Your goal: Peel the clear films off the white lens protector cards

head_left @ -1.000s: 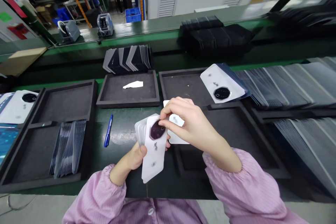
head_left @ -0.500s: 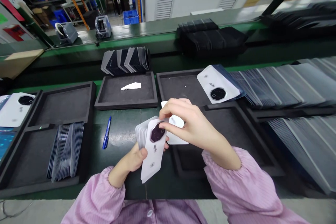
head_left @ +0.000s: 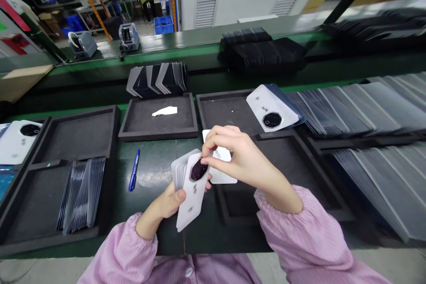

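My left hand (head_left: pixel 171 202) is wrapped round a fanned stack of white phone back panels (head_left: pixel 179 171), its thumb on the side of the stack. The front panel (head_left: pixel 192 204) is tilted, with a dark octagonal camera patch (head_left: pixel 199 169) and small dark markings. My right hand (head_left: pixel 233 148) pinches the top edge of this front panel, thumb and fingertip beside the dark patch. Beneath my right hand another white panel (head_left: pixel 223 174) lies partly hidden.
A blue pen (head_left: pixel 134 171) lies left of my hands. Dark foam trays (head_left: pixel 84 131) line the bench, several holding rows of panels (head_left: pixel 83 195). A torn white scrap (head_left: pixel 165 111) rests in the middle tray. At right, a white panel (head_left: pixel 266 108) leans against long panel rows (head_left: pixel 353 111). Tape dispensers (head_left: pixel 129 37) stand behind.
The whole view has shifted slightly. Both hands keep nearly the same pose, my right still pinching the front panel's top edge and my left still holding the stack.
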`<state>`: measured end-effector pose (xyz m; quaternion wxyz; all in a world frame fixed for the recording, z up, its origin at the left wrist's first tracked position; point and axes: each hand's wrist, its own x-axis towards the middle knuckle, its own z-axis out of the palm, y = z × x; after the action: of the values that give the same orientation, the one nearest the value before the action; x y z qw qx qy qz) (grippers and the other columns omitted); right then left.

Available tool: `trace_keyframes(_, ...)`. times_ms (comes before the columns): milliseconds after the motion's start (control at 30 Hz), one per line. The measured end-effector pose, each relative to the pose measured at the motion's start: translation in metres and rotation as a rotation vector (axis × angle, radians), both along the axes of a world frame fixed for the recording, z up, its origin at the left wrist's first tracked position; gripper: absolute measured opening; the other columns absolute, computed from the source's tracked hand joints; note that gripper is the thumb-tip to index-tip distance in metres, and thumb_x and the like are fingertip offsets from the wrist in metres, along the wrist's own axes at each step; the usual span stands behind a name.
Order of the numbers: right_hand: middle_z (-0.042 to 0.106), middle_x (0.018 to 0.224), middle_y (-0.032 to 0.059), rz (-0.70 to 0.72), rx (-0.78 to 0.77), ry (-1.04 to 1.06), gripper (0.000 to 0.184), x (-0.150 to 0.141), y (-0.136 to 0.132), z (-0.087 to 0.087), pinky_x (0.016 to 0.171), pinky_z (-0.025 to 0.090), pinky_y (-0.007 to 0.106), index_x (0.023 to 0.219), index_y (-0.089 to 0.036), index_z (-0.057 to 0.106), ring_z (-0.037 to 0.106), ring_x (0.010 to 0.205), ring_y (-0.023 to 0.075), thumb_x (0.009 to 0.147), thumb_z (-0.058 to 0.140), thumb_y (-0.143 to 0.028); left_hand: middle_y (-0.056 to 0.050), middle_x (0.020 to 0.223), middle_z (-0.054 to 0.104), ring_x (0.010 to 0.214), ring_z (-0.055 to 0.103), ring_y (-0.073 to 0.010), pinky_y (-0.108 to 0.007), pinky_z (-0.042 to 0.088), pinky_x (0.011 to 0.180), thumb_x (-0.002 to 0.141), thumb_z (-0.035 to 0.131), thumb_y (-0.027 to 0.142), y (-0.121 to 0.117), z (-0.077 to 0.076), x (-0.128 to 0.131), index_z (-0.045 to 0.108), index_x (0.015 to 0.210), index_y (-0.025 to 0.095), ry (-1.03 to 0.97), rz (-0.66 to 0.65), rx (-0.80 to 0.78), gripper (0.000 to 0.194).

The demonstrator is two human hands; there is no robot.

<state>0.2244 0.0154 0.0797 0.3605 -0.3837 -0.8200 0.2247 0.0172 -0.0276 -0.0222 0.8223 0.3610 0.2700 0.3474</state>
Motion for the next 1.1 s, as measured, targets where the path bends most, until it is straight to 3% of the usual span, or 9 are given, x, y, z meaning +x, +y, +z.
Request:
trace_keyframes(167, 0.063, 0.081, -0.0017, 0.003, 0.004, -0.024, 0.014, -0.002, -0.001, -0.002, 0.087, 0.035, 0.039, 0.077, -0.02, 0.064, 0.061, 0.078, 0.016, 0.089, 0.069, -0.016, -0.017, 0.119, 0.07, 0.11, 0.064, -0.0368, -0.048, 0.048, 0.1, 0.059, 0.081, 0.073, -0.003, 0.0, 0.002, 0.072, 0.116, 0.016, -0.011, 0.026, 0.05, 0.08)
trace_keyframes(300, 0.064, 0.088, 0.0012, -0.074, 0.347, -0.184, 0.017, -0.016, -0.01, -0.008, 0.088, 0.031, 0.041, 0.081, -0.021, 0.062, 0.059, 0.087, 0.0191, 0.094, 0.058, -0.011, -0.017, 0.109, 0.072, 0.099, 0.068, -0.0334, -0.046, 0.052, 0.092, 0.071, 0.061, 0.083, -0.009, 0.003, 0.001, 0.072, 0.11, 0.012, -0.031, 0.076, 0.034, 0.082)
trace_keyframes(367, 0.067, 0.089, -0.0003, 0.02, 0.51, -0.29, 0.028, -0.021, -0.014, -0.01, 0.088, 0.031, 0.041, 0.086, -0.024, 0.064, 0.059, 0.086, 0.0179, 0.093, 0.049, -0.001, -0.015, 0.1, 0.073, 0.092, 0.069, -0.0306, -0.044, 0.054, 0.087, 0.081, 0.044, 0.084, -0.01, 0.007, 0.0, 0.073, 0.105, 0.012, -0.073, 0.141, 0.0, 0.082)
trace_keyframes(433, 0.068, 0.087, -0.0026, 0.149, 0.522, -0.332, 0.039, -0.021, -0.014, -0.009, 0.089, 0.033, 0.041, 0.09, -0.027, 0.064, 0.06, 0.083, 0.016, 0.091, 0.043, 0.006, -0.013, 0.094, 0.073, 0.087, 0.069, -0.0286, -0.041, 0.055, 0.083, 0.083, 0.039, 0.084, -0.009, 0.011, -0.002, 0.074, 0.103, 0.013, -0.137, 0.215, -0.028, 0.081)
trace_keyframes(500, 0.069, 0.083, -0.0033, 0.2, 0.442, -0.228, 0.035, -0.016, -0.011, -0.007, 0.088, 0.038, 0.041, 0.09, -0.027, 0.062, 0.062, 0.079, 0.015, 0.093, 0.045, 0.003, -0.012, 0.094, 0.072, 0.084, 0.068, -0.0276, -0.039, 0.056, 0.079, 0.077, 0.048, 0.086, -0.007, 0.014, -0.002, 0.073, 0.107, 0.014, -0.199, 0.242, -0.032, 0.082)
trace_keyframes(567, 0.069, 0.08, -0.0019, 0.16, 0.328, 0.02, 0.025, -0.009, -0.006, -0.006, 0.083, 0.044, 0.039, 0.088, -0.026, 0.06, 0.064, 0.077, 0.0158, 0.094, 0.051, -0.003, -0.011, 0.1, 0.071, 0.085, 0.067, -0.0263, -0.038, 0.056, 0.079, 0.07, 0.06, 0.085, -0.004, 0.016, -0.002, 0.07, 0.115, 0.015, -0.259, 0.236, -0.024, 0.083)
trace_keyframes(733, 0.064, 0.081, 0.0013, -0.265, -0.026, 0.667, 0.016, -0.006, 0.002, -0.011, 0.067, 0.053, 0.035, 0.091, -0.027, 0.059, 0.064, 0.075, 0.0189, 0.087, 0.072, -0.018, -0.013, 0.104, 0.07, 0.093, 0.067, -0.029, -0.044, 0.054, 0.086, 0.066, 0.064, 0.085, -0.002, 0.017, -0.004, 0.064, 0.126, 0.016, -0.306, 0.179, 0.06, 0.092)
trace_keyframes(833, 0.062, 0.079, 0.0001, -0.332, -0.184, 0.816, 0.022, -0.01, 0.007, -0.017, 0.064, 0.053, 0.032, 0.095, -0.028, 0.06, 0.062, 0.07, 0.0169, 0.082, 0.077, -0.027, -0.015, 0.105, 0.069, 0.097, 0.067, -0.0319, -0.046, 0.052, 0.088, 0.057, 0.063, 0.092, -0.004, 0.017, -0.005, 0.066, 0.121, 0.014, -0.247, 0.125, 0.083, 0.101)
trace_keyframes(1100, 0.052, 0.072, -0.0046, -0.273, -0.443, 0.947, 0.03, -0.007, 0.022, -0.031, 0.062, 0.052, 0.029, 0.094, -0.028, 0.054, 0.054, 0.062, 0.0131, 0.079, 0.078, -0.036, -0.015, 0.105, 0.068, 0.096, 0.065, -0.0319, -0.049, 0.051, 0.088, 0.051, 0.062, 0.094, -0.003, 0.016, -0.005, 0.067, 0.119, 0.015, -0.227, 0.061, 0.099, 0.104)
